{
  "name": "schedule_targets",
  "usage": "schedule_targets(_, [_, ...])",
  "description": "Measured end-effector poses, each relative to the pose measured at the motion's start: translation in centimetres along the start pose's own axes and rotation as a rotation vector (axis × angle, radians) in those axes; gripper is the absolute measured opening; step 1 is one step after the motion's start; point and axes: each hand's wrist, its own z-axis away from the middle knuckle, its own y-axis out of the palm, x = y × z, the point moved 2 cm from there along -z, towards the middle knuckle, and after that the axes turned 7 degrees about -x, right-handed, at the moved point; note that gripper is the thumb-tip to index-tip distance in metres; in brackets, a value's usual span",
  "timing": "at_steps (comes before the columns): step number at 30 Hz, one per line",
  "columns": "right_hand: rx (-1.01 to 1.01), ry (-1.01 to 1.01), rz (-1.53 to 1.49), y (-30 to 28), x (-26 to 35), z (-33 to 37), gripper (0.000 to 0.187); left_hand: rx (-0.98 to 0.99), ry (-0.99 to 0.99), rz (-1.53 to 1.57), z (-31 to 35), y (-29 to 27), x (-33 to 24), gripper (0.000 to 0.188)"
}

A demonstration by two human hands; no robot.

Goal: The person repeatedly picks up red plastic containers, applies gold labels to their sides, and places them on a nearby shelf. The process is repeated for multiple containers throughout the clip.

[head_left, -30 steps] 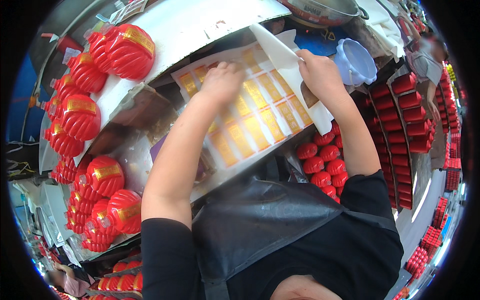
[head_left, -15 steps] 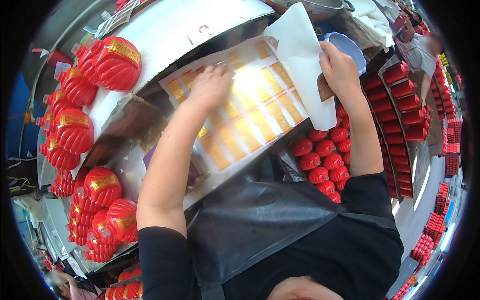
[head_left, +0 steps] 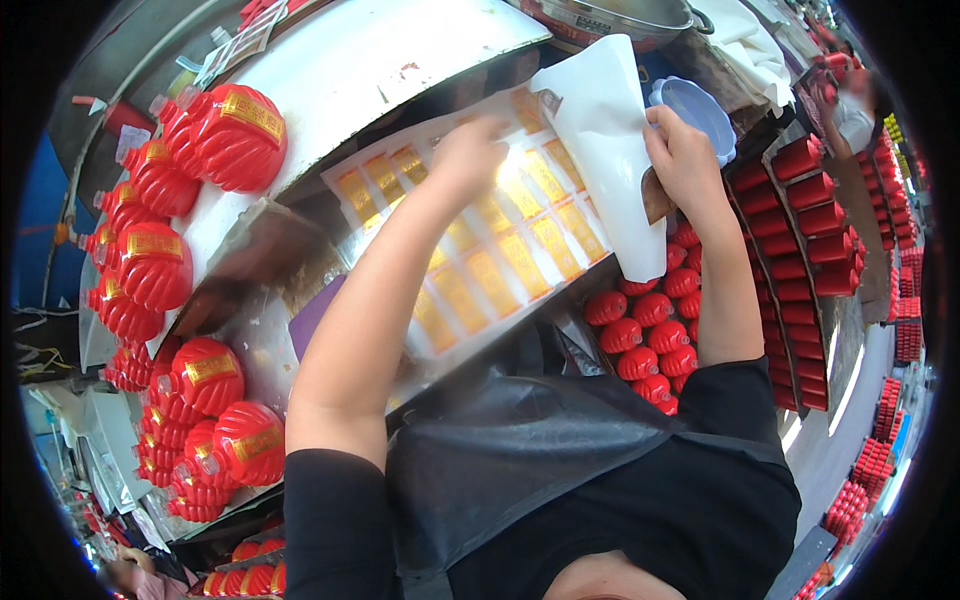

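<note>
A sheet of gold labels point(head_left: 515, 262) in rows lies on the work surface in front of me. At its right end a large white paper point(head_left: 600, 130) curls upward, and my right hand point(head_left: 690, 165) pinches its edge between thumb and fingers. Beneath that hand shows a small brown patch point(head_left: 657, 197) I cannot make out. My left hand point(head_left: 470, 160) is over the far part of the label sheet, its fingers smeared by motion. Whether it touches a label cannot be seen.
Red ribbed bottles point(head_left: 235, 140) with gold labels crowd the left side. More red bottles point(head_left: 640, 335) are packed below my right forearm. Beyond my right hand stand a blue plastic basin point(head_left: 695, 110), a metal pan point(head_left: 610, 20) and racks of red cylinders point(head_left: 800, 200). A person point(head_left: 855, 115) is at far right.
My left hand has moved right and away from me across the label sheet, uncovering labels at its left end. My right hand still holds the white paper, which now sits slightly lower in view.
</note>
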Motion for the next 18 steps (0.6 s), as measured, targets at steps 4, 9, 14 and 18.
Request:
schedule_targets(4, [-0.015,-0.084,-0.005,-0.1,0.7,0.3,0.017,0.065,-0.454,0.598,-2.0,2.9,-1.7,0.05])
schedule_targets(9, [-0.006,-0.17,0.009,-0.3,1.6,0.7,0.013,-0.038,-0.702,1.076,-4.7,6.5,-2.0,0.054])
schedule_targets(14, [0.021,-0.138,-0.025,-0.7,1.5,1.1,0.012,-0.171,-0.662,1.415,-8.2,9.0,-0.3,0.039])
schedule_targets(18, [-0.001,-0.112,-0.027,-1.2,0.6,1.0,0.015,-0.385,-0.564,1.286,-8.6,8.5,0.2,0.025])
